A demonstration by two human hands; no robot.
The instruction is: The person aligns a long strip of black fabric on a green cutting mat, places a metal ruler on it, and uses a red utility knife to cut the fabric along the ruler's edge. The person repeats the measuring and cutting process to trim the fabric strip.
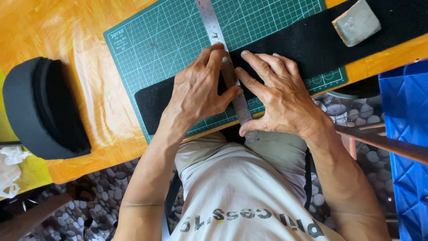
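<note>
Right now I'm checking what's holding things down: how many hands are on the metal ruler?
2. The left hand presses the metal ruler from its left side; the right hand presses from its right, thumb at the ruler's near end. No other hands show.

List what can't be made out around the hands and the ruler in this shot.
- Head view: the left hand and right hand cover the metal ruler's middle and the black strip beneath.
- The ruler's far end and the strip's right end are cut off by the frame edges.
- Any tool under the hands is hidden.
</note>
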